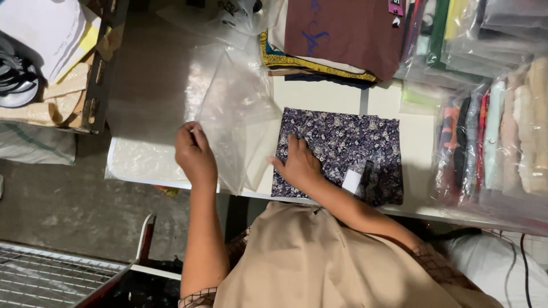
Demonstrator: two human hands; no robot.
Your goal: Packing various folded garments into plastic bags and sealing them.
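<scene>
Left hand (195, 155) closed, pinching clear plastic bag (231, 114) at centre left of frame; right hand (298, 164) flat and open on folded floral garment (342, 154), lying just right of bag on counter (337, 96), long axis left-right

Folded floral garment (342, 151): dark purple cloth, small pale flower print, folded into a flat rectangle. Lies flat on the white surface (342, 97), near its front edge. A white tag (351, 181) sits at its near edge, beside a dark strip. The garment's left part is pressed flat under the right hand (298, 165).

Clear plastic bag (234, 111): thin, see-through, crinkled, glossy with glare. Lies just left of the garment, its right edge at the cloth's left edge. Lower left corner pinched by the left hand (195, 157); sheet partly lifted, rest spread over the surface.
</scene>
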